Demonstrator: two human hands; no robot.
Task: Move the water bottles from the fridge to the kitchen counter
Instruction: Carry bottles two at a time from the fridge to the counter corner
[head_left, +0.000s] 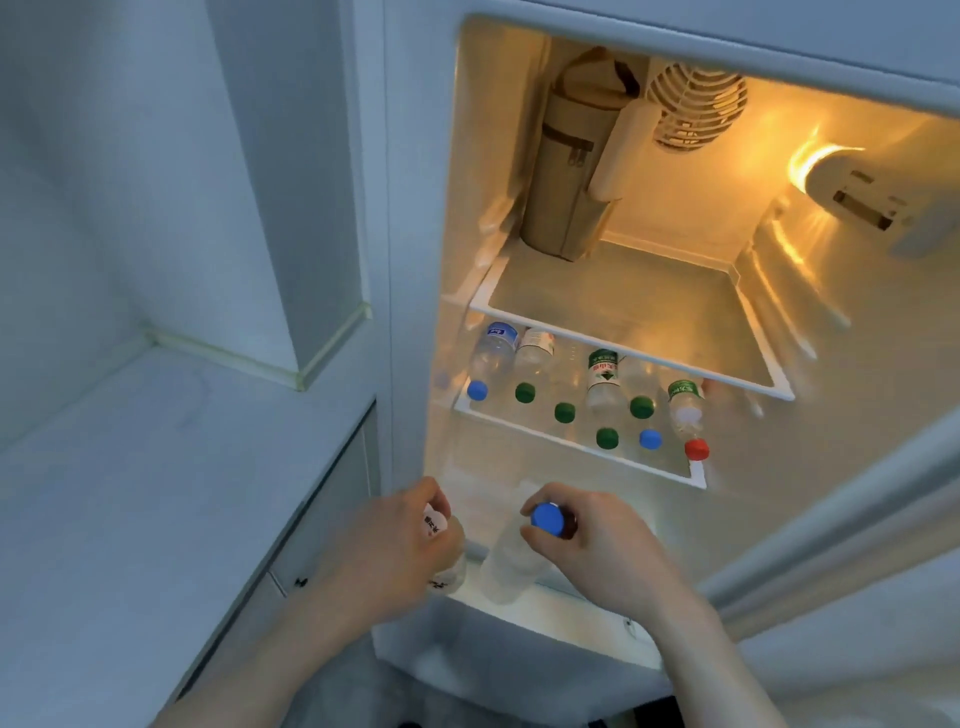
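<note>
Both hands grip upright bottles: left hand (395, 540) labelled bottle (441, 551), right hand (592, 540) blue-capped bottle (519, 556).

My left hand (400, 540) covers most of the bottle (441, 571) it grips; only a scrap of label and some clear plastic show, and its cap is hidden. My right hand (587, 545) hides the neck of the blue-capped bottle (511, 566). The print on the middle-shelf bottles (602, 374) is too small to read. The upper shelf (623, 353) cuts across their bodies. The fridge door (857, 519) runs off the right edge, blurred.
</note>
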